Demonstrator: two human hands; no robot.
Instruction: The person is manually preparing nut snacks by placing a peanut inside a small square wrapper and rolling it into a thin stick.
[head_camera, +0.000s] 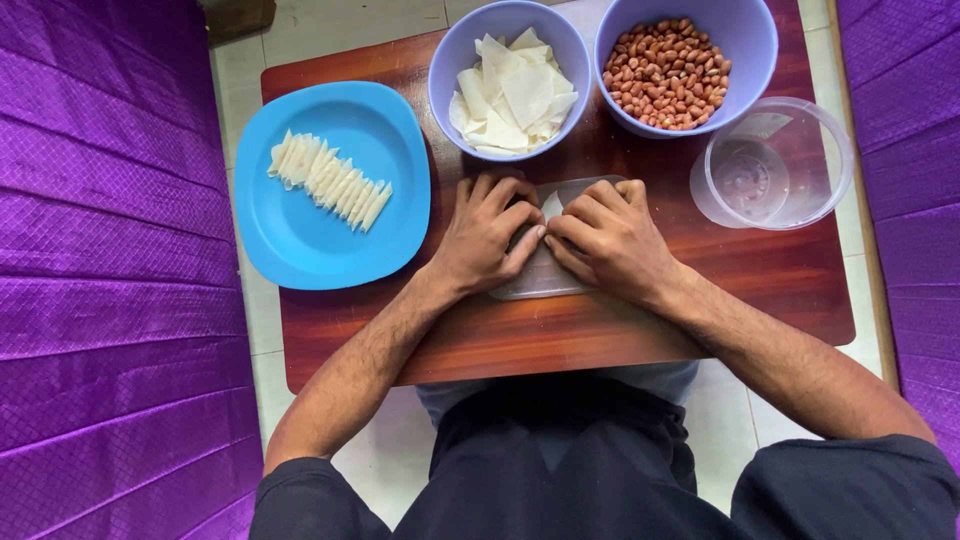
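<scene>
Both hands, left hand (487, 232) and right hand (607, 236), curl their fingertips onto a pale wrapper (552, 205) on a clear board (545, 275). A row of folded pieces (330, 180) fills the blue plate (300, 250) left of the fingers; many wrappers (512, 92) and peanuts (665, 72) remain beyond them.

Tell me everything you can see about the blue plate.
The blue plate is a rounded-square dish, bright blue, smooth like plastic, with a raised rim. It lies flat at the left end of the wooden table, its left edge overhanging. On it sits a diagonal row of pale folded cones, packed side by side. A lilac bowl of white wrappers stands close by at its upper right. Neither hand touches it; the left hand is nearest.
</scene>
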